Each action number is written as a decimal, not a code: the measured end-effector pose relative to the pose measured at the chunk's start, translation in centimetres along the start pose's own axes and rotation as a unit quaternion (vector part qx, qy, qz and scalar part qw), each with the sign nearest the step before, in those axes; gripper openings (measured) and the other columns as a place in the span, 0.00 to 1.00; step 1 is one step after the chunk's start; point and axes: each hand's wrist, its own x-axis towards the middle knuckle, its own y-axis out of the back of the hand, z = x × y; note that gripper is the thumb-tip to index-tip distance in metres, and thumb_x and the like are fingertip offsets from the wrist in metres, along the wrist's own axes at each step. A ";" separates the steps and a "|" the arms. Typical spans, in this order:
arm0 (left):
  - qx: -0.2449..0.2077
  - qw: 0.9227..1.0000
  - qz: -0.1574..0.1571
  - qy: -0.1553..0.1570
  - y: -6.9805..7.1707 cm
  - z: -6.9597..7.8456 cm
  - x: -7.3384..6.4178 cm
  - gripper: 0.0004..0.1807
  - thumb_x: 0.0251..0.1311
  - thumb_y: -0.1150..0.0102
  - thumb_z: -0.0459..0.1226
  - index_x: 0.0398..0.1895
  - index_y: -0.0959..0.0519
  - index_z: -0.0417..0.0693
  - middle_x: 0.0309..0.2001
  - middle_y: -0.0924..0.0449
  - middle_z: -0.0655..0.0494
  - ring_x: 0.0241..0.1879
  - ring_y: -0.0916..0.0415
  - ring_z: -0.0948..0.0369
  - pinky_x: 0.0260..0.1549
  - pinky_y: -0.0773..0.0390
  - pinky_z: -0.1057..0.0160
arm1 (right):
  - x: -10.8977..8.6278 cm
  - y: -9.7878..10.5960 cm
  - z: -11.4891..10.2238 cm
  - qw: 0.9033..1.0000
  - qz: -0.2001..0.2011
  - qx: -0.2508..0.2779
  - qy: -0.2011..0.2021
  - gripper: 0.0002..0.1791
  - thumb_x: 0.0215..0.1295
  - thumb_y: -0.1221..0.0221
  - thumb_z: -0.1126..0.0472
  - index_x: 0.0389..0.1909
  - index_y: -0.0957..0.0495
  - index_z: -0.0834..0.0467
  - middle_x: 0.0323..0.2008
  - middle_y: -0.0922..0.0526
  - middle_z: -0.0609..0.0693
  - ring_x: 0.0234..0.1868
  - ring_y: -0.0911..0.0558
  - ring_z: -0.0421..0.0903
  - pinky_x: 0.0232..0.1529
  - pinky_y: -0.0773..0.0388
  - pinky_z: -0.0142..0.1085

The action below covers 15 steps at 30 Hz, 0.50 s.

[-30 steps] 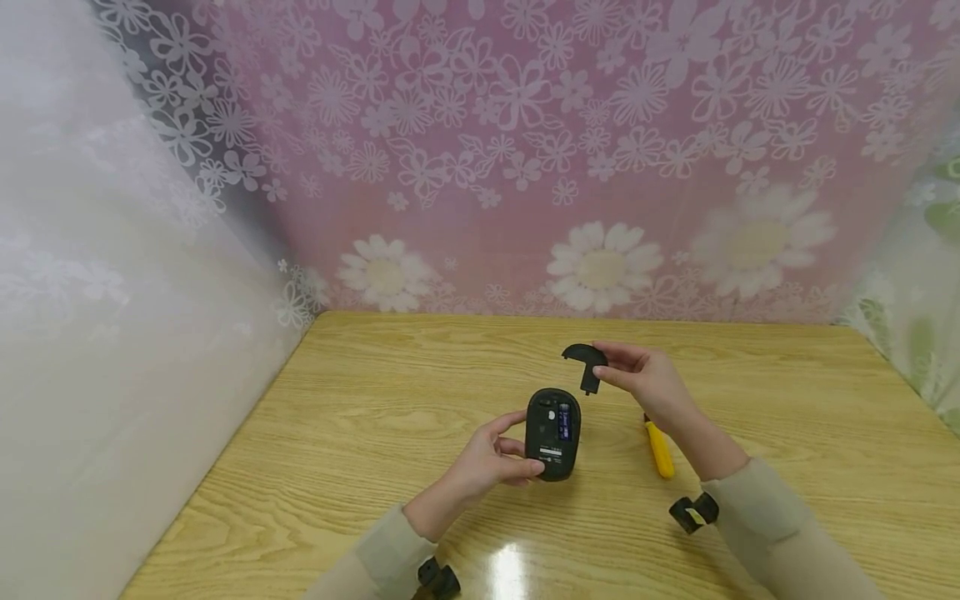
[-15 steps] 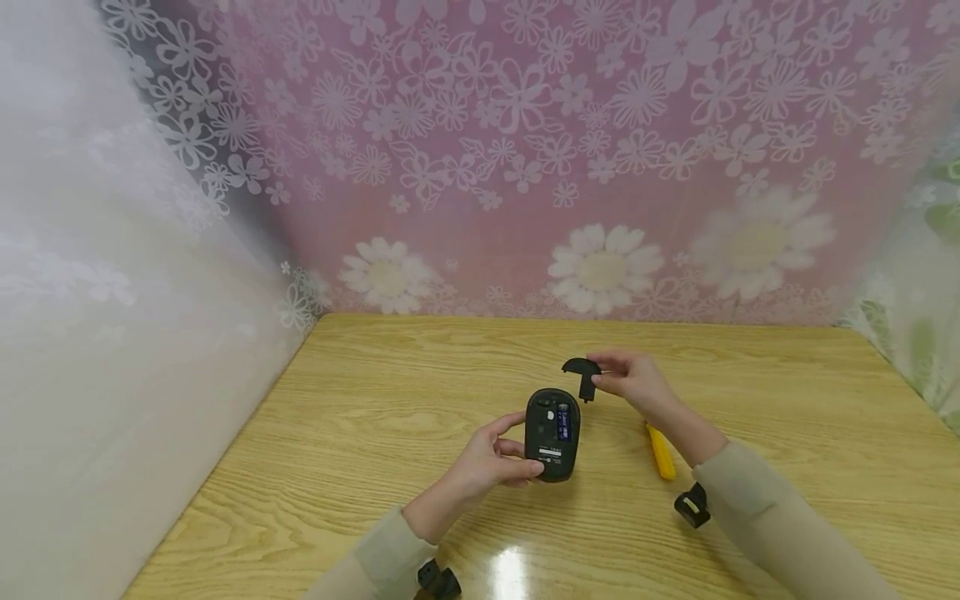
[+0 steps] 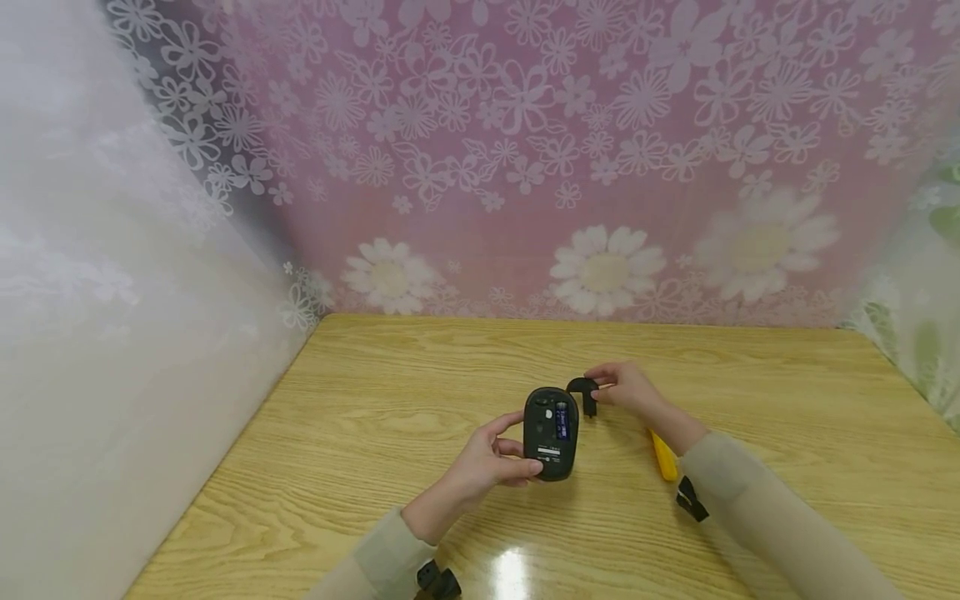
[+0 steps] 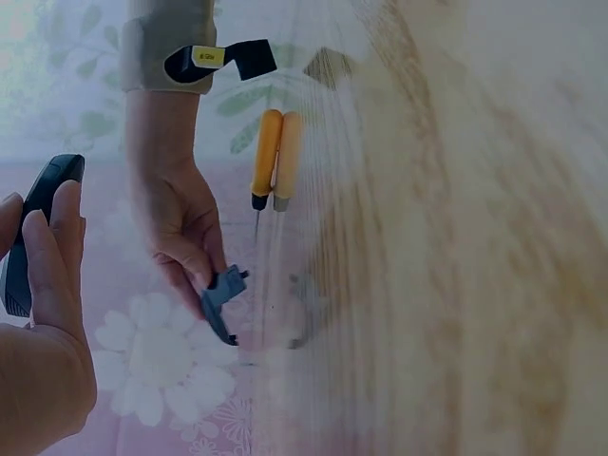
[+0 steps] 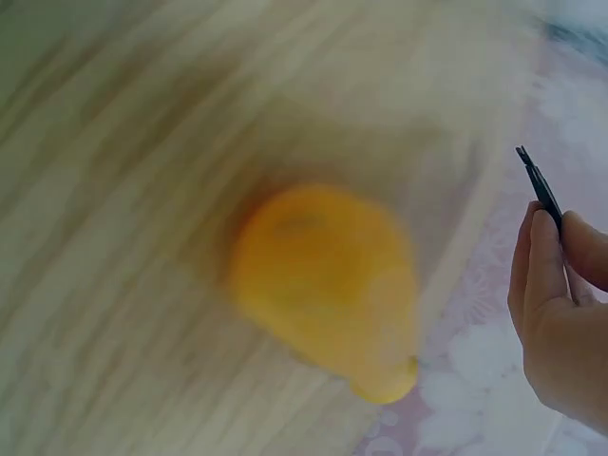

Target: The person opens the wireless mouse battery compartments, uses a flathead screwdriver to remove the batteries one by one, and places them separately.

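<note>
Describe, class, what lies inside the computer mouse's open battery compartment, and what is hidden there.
A purple-wrapped battery lies lengthwise in the computer mouse; its outward side shows. The compartment floor beneath is covered by the battery, so it cannot be seen.

Wood grain runs across the pale table [image 3: 360,433], a bright patch of light [image 3: 510,575] gleaming off it! Behind, a pink backdrop [image 3: 525,196] bursts with white flowers; a whitish sheet [image 3: 112,333] flanks the left, a leafy green-and-white one [image 3: 911,333] the right.
</note>
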 end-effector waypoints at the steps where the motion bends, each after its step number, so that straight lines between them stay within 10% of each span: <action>1: 0.000 1.000 0.000 0.000 0.0 0.0 0.0 0.36 0.46 0.40 0.24 0.62 0.39 0.43 0.29 0.21 0.48 0.24 0.22 0.59 0.24 0.21 0.62 | 0.1 -0.1 0.2 1.000 0.000 -0.014 0.002 0.19 0.54 0.44 0.73 0.48 0.29 0.72 0.44 0.27 0.69 0.46 0.28 0.61 0.40 0.24 0.42; 15: -0.004 1.000 -0.002 -0.001 0.1 0.0 -0.1 0.36 0.47 0.40 0.24 0.62 0.40 0.43 0.29 0.20 0.47 0.24 0.21 0.59 0.23 0.21 0.63 | 0.6 -0.8 1.0 0.994 0.015 -0.108 -0.005 0.15 0.51 0.41 0.71 0.42 0.25 0.74 0.36 0.22 0.64 0.40 0.24 0.57 0.38 0.25 0.42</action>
